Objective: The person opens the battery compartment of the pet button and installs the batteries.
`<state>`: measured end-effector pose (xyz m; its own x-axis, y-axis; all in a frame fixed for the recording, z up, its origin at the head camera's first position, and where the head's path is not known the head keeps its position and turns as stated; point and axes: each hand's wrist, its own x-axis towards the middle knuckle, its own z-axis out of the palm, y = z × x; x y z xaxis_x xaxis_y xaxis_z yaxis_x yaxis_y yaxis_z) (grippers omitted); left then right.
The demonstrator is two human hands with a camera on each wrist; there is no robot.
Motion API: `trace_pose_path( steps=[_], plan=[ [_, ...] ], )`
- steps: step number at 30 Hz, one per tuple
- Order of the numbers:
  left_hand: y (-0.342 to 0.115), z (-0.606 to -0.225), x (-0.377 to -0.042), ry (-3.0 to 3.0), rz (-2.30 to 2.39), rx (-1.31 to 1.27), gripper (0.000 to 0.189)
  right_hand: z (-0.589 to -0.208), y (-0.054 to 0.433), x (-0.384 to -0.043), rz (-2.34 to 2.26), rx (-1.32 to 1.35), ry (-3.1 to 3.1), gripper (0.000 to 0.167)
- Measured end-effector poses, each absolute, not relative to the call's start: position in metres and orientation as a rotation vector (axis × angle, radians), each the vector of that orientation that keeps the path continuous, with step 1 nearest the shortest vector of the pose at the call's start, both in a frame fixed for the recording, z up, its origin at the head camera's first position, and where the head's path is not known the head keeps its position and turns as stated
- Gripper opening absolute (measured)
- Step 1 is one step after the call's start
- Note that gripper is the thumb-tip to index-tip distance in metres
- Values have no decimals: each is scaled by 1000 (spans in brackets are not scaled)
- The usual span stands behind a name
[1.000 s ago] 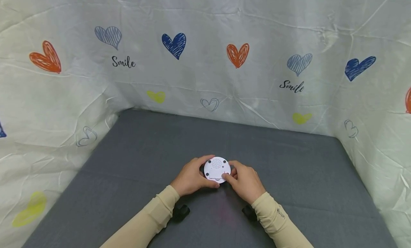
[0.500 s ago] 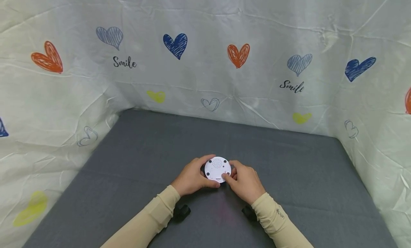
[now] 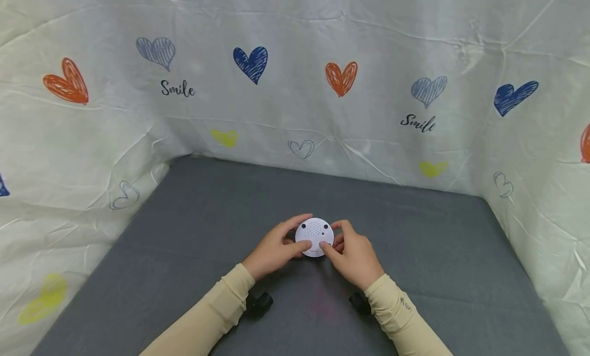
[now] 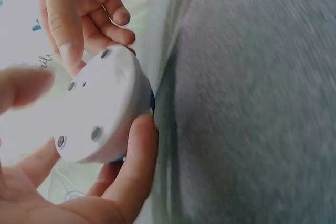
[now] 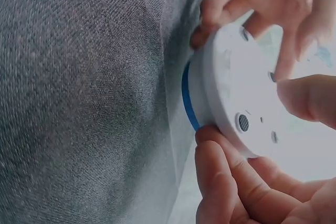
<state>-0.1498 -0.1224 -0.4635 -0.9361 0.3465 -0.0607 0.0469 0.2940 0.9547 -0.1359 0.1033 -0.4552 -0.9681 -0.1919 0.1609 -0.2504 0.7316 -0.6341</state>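
Both hands hold a round white device (image 3: 315,229) over the grey surface, its underside turned up. That face has a patch of small speaker holes and dark round feet; a blue band (image 5: 188,98) runs round its far side in the right wrist view. My left hand (image 3: 275,247) grips the left edge, fingers round the rim, thumb over the lower face. In the left wrist view its thumb (image 4: 26,85) looks lifted off the face. My right hand (image 3: 354,254) pinches the right side, thumb near the lower edge and fingers curled behind. The hands cover part of the rim.
A dark grey cloth-covered table (image 3: 392,223) spreads under the hands. White sheeting (image 3: 295,100) printed with hearts encloses its back and sides. Black wrist-worn pieces (image 3: 260,305) hang below the sleeves.
The device has shifted slightly away from the body, with both hands. My left thumb has moved from the device's lower edge up over its face. The right thumb stays on the lower right.
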Motion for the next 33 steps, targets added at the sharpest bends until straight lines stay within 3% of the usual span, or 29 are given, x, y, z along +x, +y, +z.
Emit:
trace_pose_path(
  steps=[14, 22, 28, 33],
  plan=[
    [-110, -453, -152, 2289, 1893, 195, 29, -450, 110, -137, 1226, 367, -2760, 33],
    [-118, -456, -153, 2277, 1851, 193, 39, -454, 112, -139, 1293, 451, -2781, 29],
    [-123, -457, -155, 2243, 1845, 241, 66, -457, 112, -138, 1287, 508, -2837, 41],
    [-121, -459, -158, 2311, 1768, 259, 77, -456, 111, -139, 1222, 520, -2868, 52]
  ],
)
